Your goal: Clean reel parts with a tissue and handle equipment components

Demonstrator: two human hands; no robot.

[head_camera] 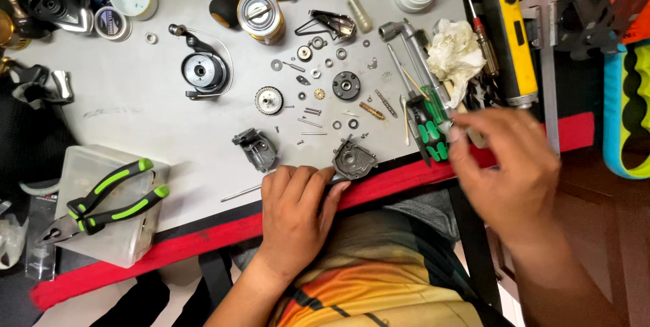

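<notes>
Head camera, looking straight down at a grey worktable with a red front edge. Left hand lies flat, palm down, on that edge, fingers relaxed and together, gripping nothing; its fingertips touch or nearly touch a dark grey cast-metal reel housing cover. Right hand is blurred; its fingers are curled loosely at the black-and-green plastic handle of a screwdriver, and whether they actually clasp it cannot be told.

Just left of the housing cover sits a second grey metal reel body piece. Beyond both, small silver washers, pins and screws are scattered with a round black toothed gear and a silver ridged gear. Farther back stand a gold-and-silver line spool and a black rotor with wire bail. Near the right hand lie a crumpled white paper tissue and a yellow utility tool. At far left, green-and-black-handled pliers rest on a clear plastic box.
</notes>
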